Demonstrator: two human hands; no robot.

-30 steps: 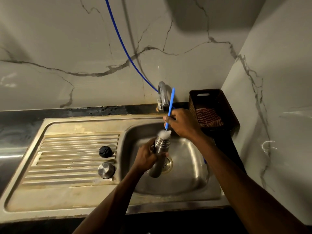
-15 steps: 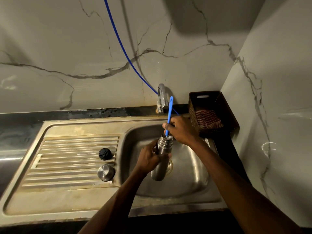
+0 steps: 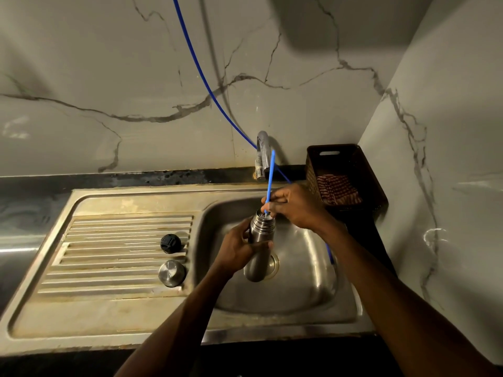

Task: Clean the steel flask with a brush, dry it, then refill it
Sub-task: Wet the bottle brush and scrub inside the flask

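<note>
The steel flask (image 3: 258, 240) hangs upright over the sink basin (image 3: 299, 281), its mouth open. My left hand (image 3: 239, 248) grips its middle from the left. My right hand (image 3: 294, 205) pinches the thin blue brush handle (image 3: 270, 180) just above the flask mouth. The bristle end is down inside the flask and hidden. A black inner stopper (image 3: 170, 243) and a steel cap (image 3: 172, 273) lie on the ribbed drainboard (image 3: 109, 254) to the left.
A chrome tap (image 3: 261, 153) stands behind the basin, with a blue hose (image 3: 201, 74) running up the marble wall. A dark basket (image 3: 345, 175) holding a red checked cloth (image 3: 337, 189) sits in the right corner. The drain (image 3: 273, 263) lies under the flask.
The brush has gone down into the flask: its white bristles showed at the mouth a second ago and are now inside. Both hands stayed over the basin.
</note>
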